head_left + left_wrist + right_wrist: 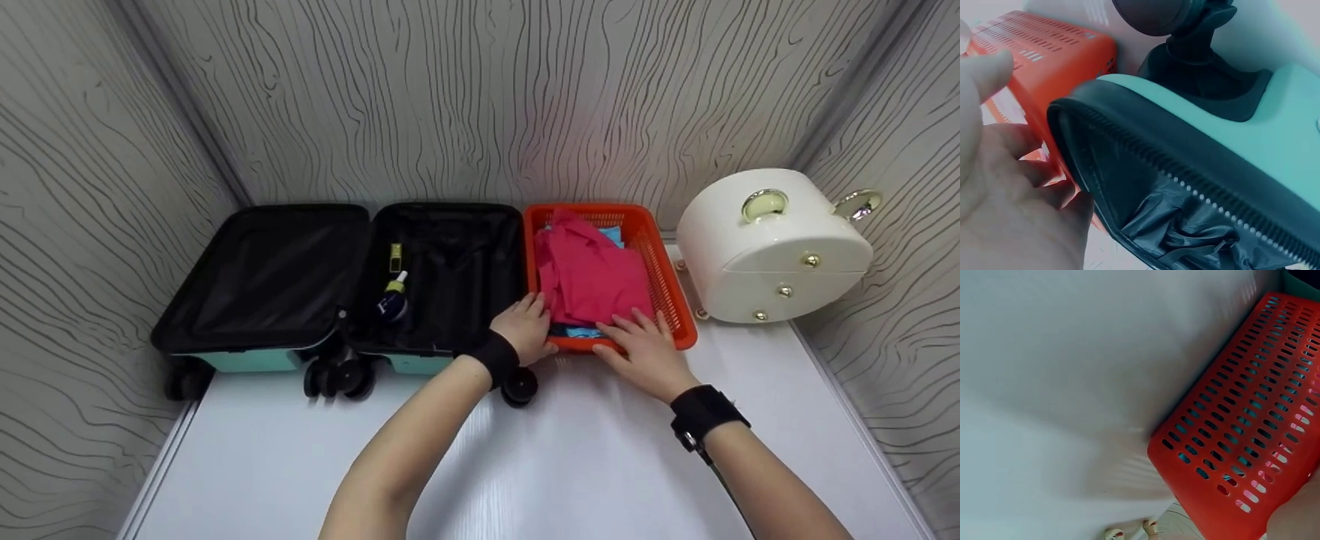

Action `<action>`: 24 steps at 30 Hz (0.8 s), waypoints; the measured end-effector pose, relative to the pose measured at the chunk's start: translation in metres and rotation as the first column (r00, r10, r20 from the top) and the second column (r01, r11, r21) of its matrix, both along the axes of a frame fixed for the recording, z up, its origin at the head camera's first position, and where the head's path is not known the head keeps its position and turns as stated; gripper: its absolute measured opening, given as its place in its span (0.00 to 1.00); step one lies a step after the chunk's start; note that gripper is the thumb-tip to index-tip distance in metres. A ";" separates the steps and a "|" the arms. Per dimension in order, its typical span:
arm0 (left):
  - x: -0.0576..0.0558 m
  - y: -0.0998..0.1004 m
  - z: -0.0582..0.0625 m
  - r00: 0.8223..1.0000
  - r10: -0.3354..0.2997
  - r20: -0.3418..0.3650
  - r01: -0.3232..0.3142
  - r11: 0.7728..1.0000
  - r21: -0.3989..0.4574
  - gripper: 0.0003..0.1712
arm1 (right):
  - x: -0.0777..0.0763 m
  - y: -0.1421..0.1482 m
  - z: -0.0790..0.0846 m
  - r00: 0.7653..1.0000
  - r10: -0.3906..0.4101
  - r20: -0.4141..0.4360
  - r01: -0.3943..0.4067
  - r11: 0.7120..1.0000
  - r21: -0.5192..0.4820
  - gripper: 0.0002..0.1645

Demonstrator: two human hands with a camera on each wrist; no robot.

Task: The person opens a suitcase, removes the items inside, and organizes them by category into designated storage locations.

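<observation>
Wood-grain walls (450, 97) close in around a white tabletop (585, 480), and along its far edge I see an open suitcase (270, 285), a red basket (679, 311) beside it, and a white case (750, 255) toward the far right corner. Pink cloth (592, 274) lies rumpled inside the basket, over some blue fabric (581, 332). At the basket's near left corner, the left hand (525, 330) has its fingers extended over the rim; the right hand (646, 356) spreads its fingers across the near rim, tips by the cloth's near edge. I'd judge the cloth light, limp and hard to damage, best gathered from beneath at two opposite edges; the plastic basket looks stiff, best held by its rim.
</observation>
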State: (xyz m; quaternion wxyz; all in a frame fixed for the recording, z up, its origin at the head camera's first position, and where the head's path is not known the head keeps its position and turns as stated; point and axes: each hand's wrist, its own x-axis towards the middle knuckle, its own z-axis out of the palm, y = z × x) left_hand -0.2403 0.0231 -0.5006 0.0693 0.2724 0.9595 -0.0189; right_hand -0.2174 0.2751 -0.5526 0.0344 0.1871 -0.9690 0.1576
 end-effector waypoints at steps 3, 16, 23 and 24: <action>-0.003 0.002 -0.002 1.000 0.021 -0.008 -0.021 1.000 0.004 0.38 | -0.008 -0.001 -0.001 1.000 -0.002 0.012 0.002 1.000 -0.001 0.37; -0.022 0.004 -0.016 0.992 0.120 -0.043 -0.117 0.991 0.068 0.30 | -0.042 -0.011 0.004 0.999 -0.011 0.030 0.012 1.000 -0.015 0.34; -0.022 -0.018 -0.011 0.993 0.116 -0.005 -0.113 0.975 0.192 0.36 | -0.054 -0.003 0.027 0.997 -0.026 -0.067 0.023 0.999 -0.045 0.31; -0.023 -0.023 -0.009 0.992 0.124 -0.008 -0.120 0.973 0.198 0.36 | -0.056 0.000 0.033 0.993 -0.044 -0.113 0.040 0.998 -0.041 0.30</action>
